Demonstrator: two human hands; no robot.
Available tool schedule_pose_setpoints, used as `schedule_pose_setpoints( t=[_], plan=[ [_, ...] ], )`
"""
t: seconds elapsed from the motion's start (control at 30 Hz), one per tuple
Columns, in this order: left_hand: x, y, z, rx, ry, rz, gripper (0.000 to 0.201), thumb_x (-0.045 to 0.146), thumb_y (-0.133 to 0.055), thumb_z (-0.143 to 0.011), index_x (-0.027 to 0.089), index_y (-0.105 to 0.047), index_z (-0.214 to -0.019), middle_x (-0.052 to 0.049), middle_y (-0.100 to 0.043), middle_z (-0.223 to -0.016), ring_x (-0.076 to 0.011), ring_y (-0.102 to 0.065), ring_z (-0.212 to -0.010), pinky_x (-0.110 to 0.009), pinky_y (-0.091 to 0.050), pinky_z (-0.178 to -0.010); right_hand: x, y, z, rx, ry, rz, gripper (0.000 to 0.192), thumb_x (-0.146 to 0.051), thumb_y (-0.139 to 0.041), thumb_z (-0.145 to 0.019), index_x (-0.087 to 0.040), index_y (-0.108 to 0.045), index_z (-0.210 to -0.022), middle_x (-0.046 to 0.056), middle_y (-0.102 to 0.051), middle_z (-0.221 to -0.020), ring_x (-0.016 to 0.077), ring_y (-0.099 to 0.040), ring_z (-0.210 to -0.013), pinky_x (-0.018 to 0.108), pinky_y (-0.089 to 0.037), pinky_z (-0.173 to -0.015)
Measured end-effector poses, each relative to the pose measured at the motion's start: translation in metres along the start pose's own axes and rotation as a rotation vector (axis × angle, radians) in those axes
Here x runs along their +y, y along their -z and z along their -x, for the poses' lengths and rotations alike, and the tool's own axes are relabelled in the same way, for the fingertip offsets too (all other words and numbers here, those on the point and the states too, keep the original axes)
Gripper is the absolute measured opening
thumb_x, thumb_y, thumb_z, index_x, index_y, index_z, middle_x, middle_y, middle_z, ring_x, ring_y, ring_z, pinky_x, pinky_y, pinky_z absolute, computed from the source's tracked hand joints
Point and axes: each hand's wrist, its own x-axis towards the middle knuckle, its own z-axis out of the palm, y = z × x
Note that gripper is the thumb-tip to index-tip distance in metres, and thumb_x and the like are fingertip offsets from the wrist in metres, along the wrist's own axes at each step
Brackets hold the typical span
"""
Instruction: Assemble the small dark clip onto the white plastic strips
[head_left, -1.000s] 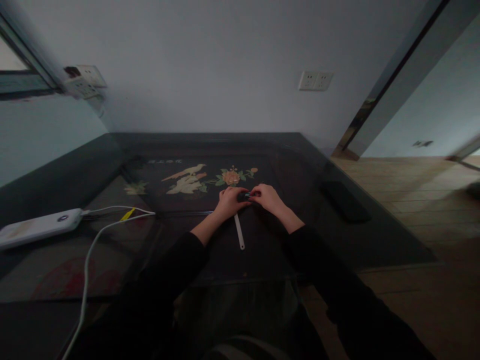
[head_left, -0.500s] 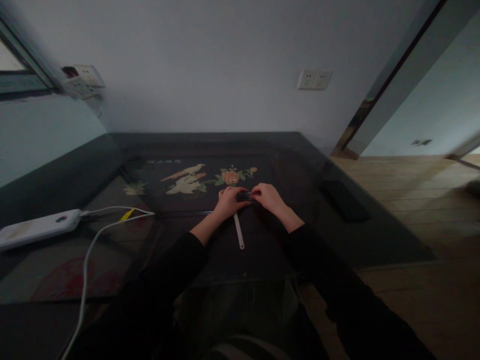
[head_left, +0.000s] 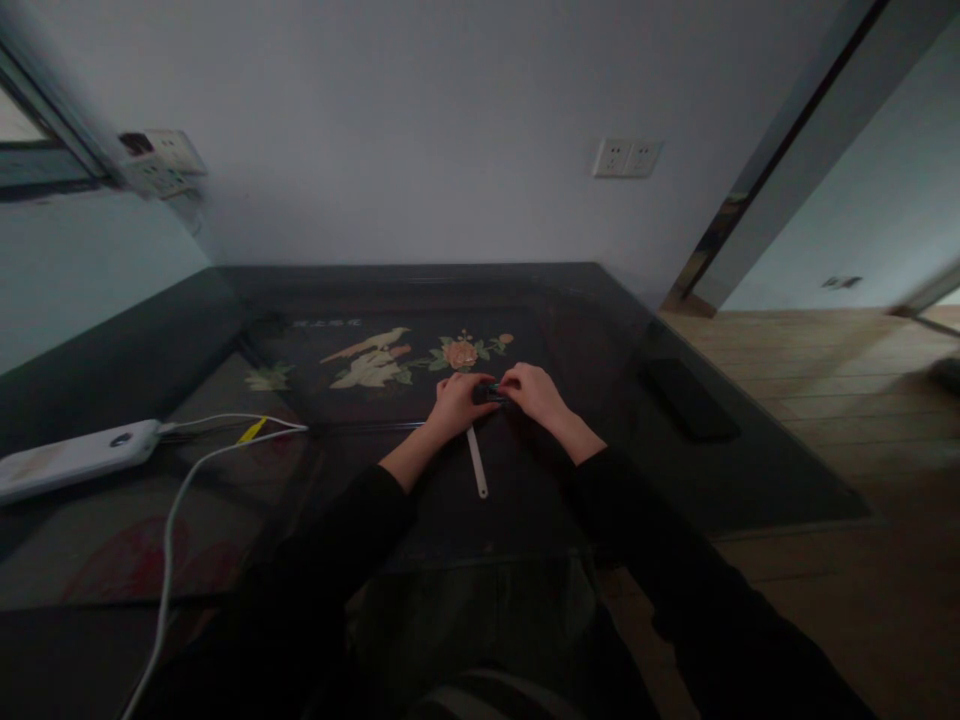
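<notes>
Both hands meet over the dark, glossy table (head_left: 525, 500), near its printed flower. Between them is a small dark object (head_left: 491, 393) with a shiny part; it is too small and dim to name. My left hand (head_left: 456, 402) is closed around its left side. The fingers of my right hand (head_left: 534, 390) pinch its right end. Just below my left hand, a thin white stick with a hole at its end (head_left: 478, 465) lies on the table, its upper end hidden by that hand.
A black, flat, phone-like slab (head_left: 688, 400) lies to the right. On the left sits a white power strip (head_left: 82, 460) with a white cable (head_left: 171, 530) looping toward me and a yellow tag (head_left: 252, 430). The wall behind carries a double socket (head_left: 627, 158).
Hardly anything differs. Both hands hold the small dark object in the same place, with only a slight shift of my right fingers and of the camera.
</notes>
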Motion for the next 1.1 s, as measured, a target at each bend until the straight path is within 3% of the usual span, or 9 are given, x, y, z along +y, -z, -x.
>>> schedule_pose_setpoints(
  t=[0.53, 0.63, 0.87, 1.1],
  plan=[
    [0.003, 0.001, 0.004, 0.01, -0.075, -0.034, 0.044, 0.033, -0.072, -0.082, 0.026, -0.06, -0.124, -0.007, -0.065, -0.129, -0.0309, -0.054, -0.124, -0.051, -0.036, -0.101, 0.029, 0.022, -0.008, 0.211, -0.117, -0.355, 0.009, -0.017, -0.071, -0.079, -0.017, -0.072, -0.07, 0.006, -0.073, -0.076, 0.0188, -0.065, -0.073, 0.03, -0.046, -0.072],
    [0.005, 0.003, 0.004, 0.038, -0.094, -0.009, 0.045, 0.034, -0.073, -0.081, 0.027, -0.06, -0.124, -0.007, -0.064, -0.13, -0.0293, -0.053, -0.125, -0.049, -0.035, -0.103, 0.028, 0.019, -0.008, 0.149, -0.14, -0.46, 0.007, -0.019, -0.071, -0.077, -0.015, -0.073, -0.071, 0.005, -0.071, -0.072, 0.0175, -0.064, -0.068, 0.029, -0.046, -0.069],
    [0.01, 0.012, 0.004, 0.18, -0.266, -0.092, 0.031, 0.027, -0.069, -0.086, 0.025, -0.064, -0.117, -0.006, -0.069, -0.119, -0.0249, -0.058, -0.118, -0.044, -0.034, -0.103, 0.018, 0.016, -0.004, -0.145, -0.109, -0.672, 0.008, -0.021, -0.071, -0.075, -0.014, -0.072, -0.072, 0.002, -0.066, -0.063, 0.0133, -0.058, -0.058, 0.026, -0.043, -0.059],
    [0.007, 0.019, 0.003, 0.152, -0.385, -0.183, 0.012, 0.028, -0.067, -0.089, 0.022, -0.07, -0.099, -0.005, -0.074, -0.1, -0.0235, -0.063, -0.103, -0.04, -0.038, -0.095, 0.01, 0.022, -0.001, -0.194, -0.076, -0.629, 0.01, -0.023, -0.071, -0.076, -0.013, -0.072, -0.072, 0.001, -0.066, -0.062, 0.0124, -0.057, -0.057, 0.025, -0.042, -0.057]
  ],
)
